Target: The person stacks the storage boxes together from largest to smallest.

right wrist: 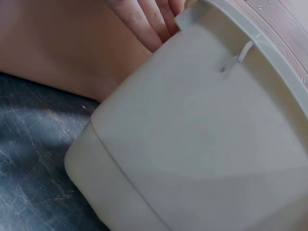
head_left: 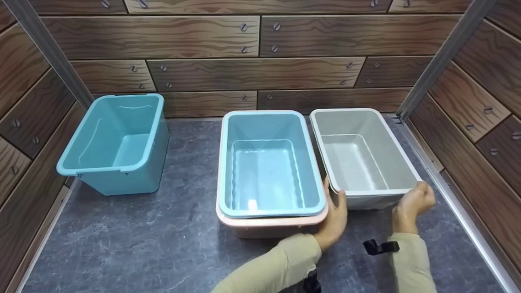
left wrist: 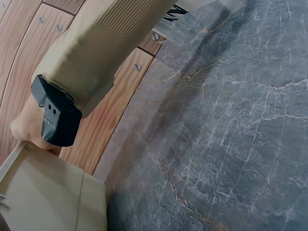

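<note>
A light grey plastic bin stands at the right, its floor bare inside. My left hand holds its front left corner, the fingers reaching into the narrow gap beside the pink bin. At the front right corner, my right hand grips the rim with curled fingers. The right wrist view shows the grey bin's outer wall close up, with fingers of the left hand at its rim. In the left wrist view the right hand is partly hidden by a black wrist mount.
A light blue bin sits nested in the pink bin, just left of the grey one. Farther left stands a deeper turquoise bin. Wood-patterned panels enclose the dark marbled surface, and a metal strip runs along the right.
</note>
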`<state>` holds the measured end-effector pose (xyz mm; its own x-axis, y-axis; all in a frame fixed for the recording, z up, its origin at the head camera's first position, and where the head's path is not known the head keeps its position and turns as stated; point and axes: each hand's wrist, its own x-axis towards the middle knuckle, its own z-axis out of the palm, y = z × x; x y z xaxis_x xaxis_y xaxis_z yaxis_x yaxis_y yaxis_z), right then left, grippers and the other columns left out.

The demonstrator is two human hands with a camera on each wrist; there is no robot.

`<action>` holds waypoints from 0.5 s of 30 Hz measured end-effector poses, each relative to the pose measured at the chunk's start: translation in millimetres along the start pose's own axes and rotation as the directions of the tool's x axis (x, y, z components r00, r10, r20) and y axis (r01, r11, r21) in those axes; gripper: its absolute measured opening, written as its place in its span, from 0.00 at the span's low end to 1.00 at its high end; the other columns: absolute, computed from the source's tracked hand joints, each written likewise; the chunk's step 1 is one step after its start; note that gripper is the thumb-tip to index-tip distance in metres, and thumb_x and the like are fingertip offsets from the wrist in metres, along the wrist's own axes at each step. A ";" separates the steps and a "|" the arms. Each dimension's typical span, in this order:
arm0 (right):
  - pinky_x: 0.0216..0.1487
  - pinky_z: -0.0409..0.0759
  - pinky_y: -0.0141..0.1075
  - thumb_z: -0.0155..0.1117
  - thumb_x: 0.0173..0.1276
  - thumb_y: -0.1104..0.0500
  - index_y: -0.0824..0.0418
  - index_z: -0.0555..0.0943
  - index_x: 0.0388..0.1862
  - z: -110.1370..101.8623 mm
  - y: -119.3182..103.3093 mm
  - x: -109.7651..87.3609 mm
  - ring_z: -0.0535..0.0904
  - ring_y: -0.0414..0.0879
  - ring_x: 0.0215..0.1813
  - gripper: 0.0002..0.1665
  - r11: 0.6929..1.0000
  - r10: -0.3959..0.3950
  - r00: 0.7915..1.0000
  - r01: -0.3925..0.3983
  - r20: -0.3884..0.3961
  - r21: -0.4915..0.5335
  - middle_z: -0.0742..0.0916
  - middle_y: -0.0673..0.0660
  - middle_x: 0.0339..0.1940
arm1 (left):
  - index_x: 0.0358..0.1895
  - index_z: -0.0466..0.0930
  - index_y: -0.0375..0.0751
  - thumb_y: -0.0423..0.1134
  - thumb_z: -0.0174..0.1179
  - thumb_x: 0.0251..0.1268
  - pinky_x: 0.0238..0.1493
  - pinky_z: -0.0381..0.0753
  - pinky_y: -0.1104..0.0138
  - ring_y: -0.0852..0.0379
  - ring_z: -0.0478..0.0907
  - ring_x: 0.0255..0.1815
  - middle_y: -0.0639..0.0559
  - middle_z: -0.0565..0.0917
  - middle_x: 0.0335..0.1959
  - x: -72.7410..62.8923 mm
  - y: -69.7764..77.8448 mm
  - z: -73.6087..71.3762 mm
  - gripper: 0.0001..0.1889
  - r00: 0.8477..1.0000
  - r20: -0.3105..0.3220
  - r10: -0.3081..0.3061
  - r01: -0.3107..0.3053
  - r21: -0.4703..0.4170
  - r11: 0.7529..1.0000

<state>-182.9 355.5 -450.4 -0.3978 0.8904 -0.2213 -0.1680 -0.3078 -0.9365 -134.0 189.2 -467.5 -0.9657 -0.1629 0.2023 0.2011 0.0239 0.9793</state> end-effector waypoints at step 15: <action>0.33 0.72 0.26 0.47 0.71 0.65 0.56 0.64 0.10 -3.0 -11.8 -2.9 0.69 0.39 0.26 0.25 0.995 0.028 1.000 -0.027 0.000 0.093 0.75 0.44 0.13 | 0.72 0.52 0.34 0.43 0.45 0.75 0.77 0.53 0.47 0.34 0.51 0.76 0.32 0.57 0.74 -1.7 6.4 -0.8 0.29 0.990 0.112 -0.080 0.093 -0.117 0.989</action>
<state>-177.1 357.6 -439.6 -0.4020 0.8817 -0.2471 -0.2398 -0.3619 -0.9009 -131.0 188.9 -461.6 -0.9910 -0.0524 0.1230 0.1281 -0.1068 0.9860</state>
